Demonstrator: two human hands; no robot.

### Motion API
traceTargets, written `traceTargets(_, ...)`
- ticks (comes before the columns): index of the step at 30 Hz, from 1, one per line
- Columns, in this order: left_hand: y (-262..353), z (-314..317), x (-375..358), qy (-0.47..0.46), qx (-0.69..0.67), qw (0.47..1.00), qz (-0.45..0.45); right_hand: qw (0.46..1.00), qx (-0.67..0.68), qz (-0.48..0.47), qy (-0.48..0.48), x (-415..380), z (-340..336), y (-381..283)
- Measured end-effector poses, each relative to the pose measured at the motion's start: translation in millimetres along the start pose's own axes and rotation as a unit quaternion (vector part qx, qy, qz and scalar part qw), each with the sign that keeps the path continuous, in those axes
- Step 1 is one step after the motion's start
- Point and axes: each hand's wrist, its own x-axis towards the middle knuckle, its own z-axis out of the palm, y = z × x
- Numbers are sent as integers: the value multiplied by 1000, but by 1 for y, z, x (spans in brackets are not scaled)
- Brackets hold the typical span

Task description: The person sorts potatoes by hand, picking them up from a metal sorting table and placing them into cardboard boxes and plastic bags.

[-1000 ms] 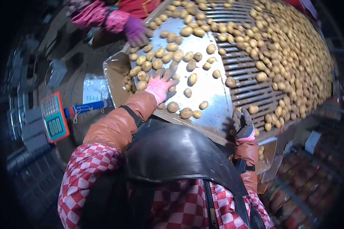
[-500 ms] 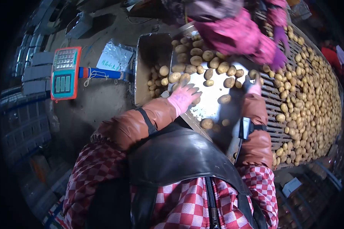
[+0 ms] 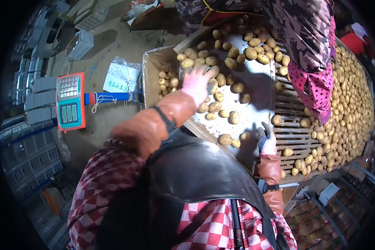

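My left hand (image 3: 197, 84), in a pink glove, lies over potatoes (image 3: 212, 61) at the left side of a pale metal tray (image 3: 254, 77). Its fingers are spread and touch the potatoes beneath. My right hand (image 3: 266, 138), gloved in pink and grey, is at the tray's right edge beside the slatted rack (image 3: 293, 134). The fingers of that hand are apart and hold nothing. Several potatoes lie between my hands on the tray. Left of the tray, a cardboard box (image 3: 151, 74) contains smaller potatoes (image 3: 167, 83).
A co-worker's pink spotted sleeve (image 3: 310, 89) reaches over the rack from the top. A large heap of potatoes (image 3: 348, 104) covers the right side. At left are a red and teal scale display (image 3: 70, 101) on a blue post and a plastic-covered paper sign (image 3: 121, 77).
My right hand has moved down along the tray edge, and my left hand slightly up. The co-worker's body and arm have shifted right and down. More potatoes lie mid-tray.
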Motion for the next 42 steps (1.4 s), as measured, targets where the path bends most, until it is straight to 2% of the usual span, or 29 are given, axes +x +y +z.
traceTargets(1, 16, 8, 10, -96, 22, 994, -38, 999, -34, 4, 1, 6, -16, 30)
traceTargets(3, 56, 6, -1, -261, 144, 953, 58, 993, -43, 109, 13, -13, -11, 32)
traceTargets(5, 69, 15, -14, -364, 70, 906, 205, 992, -40, 115, -24, -26, -7, 38)
traceTargets(6, 61, 24, -37, -313, -62, 910, 267, 990, -129, 48, -39, -18, -13, 70)
traceTargets(7, 59, 20, -38, -442, -27, 846, 297, 990, -124, 55, -36, -27, -12, 66)
traceTargets(9, 28, 15, -43, -365, -188, 864, 291, 989, -132, 25, -57, -36, -9, 52)
traceTargets(10, 40, -4, -17, -427, -50, 882, 192, 991, -121, -8, -53, -38, -12, 54)
traceTargets(11, 26, -9, -6, -312, -5, 931, 190, 992, -116, -6, -50, -38, -15, 59)
traceTargets(12, 4, -13, -9, -162, -139, 976, 38, 994, -104, -2, -44, -37, -20, 65)
traceTargets(13, 2, -8, -8, -114, -75, 987, 91, 995, -92, 1, -37, -33, -26, 71)
traceTargets(14, -6, -1, 4, -118, 7, 992, -35, 996, -73, 11, -46, -26, -32, 77)
traceTargets(15, -14, 6, 16, -137, 90, 974, -159, 994, -97, 1, -41, -25, -35, 78)
traceTargets(17, -16, 23, 4, -258, 34, 960, -101, 989, -143, -22, -36, -18, -37, 81)
traceTargets(18, -18, 18, -3, -229, -28, 972, -40, 990, -138, -20, -33, -16, -36, 74)
traceTargets(19, -31, 23, -9, -236, -25, 971, -37, 992, -119, -19, -41, -19, -33, 63)
traceTargets(21, -61, 45, -19, -122, -284, 917, -252, 995, -92, -10, -45, -21, -27, 60)
traceTargets(23, -17, -7, 6, -77, -262, 923, -269, 994, -106, -24, -13, -20, -25, 61)
traceTargets(25, -17, -6, 30, -118, -72, 982, -131, 995, -100, -11, -12, -20, -22, 45)
traceTargets(27, -5, -2, 57, -253, 17, 958, -134, 995, -95, -29, -19, -16, -19, 37)
traceTargets(28, -12, 16, 69, -278, 49, 949, -141, 994, -91, -54, -8, -6, -17, 51)
traceTargets(29, -18, 32, 75, -302, 80, 938, -148, 990, -114, -83, -7, -16, -10, 21)
traceTargets(30, -15, 22, 84, -337, 78, 931, -118, 996, -65, -62, -25, -22, -6, 1)
traceTargets(33, -38, 21, 82, -256, 9, 944, -207, 995, 61, -46, -72, -25, -2, -19)
traceTargets(35, -49, 26, 70, -269, -93, 918, -277, 976, 181, 77, -90, -27, 4, -24)
traceTargets(37, -49, 44, 42, -253, -202, 920, -220, 960, 234, 100, -112, -30, 14, -24)
traceTargets(38, -34, 36, 33, -272, -23, 951, -144, 942, 282, 120, -136, -30, 19, -24)
traceTargets(39, -14, 22, 29, -274, 26, 955, -107, 941, 283, 121, -138, -28, 22, -22)
traceTargets(41, -10, 17, 36, -322, -13, 935, -147, 945, 262, 93, -171, -26, 24, -15)
traceTargets(42, -12, 15, 36, -291, -56, 940, -167, 947, 254, 91, -174, -27, 23, -17)
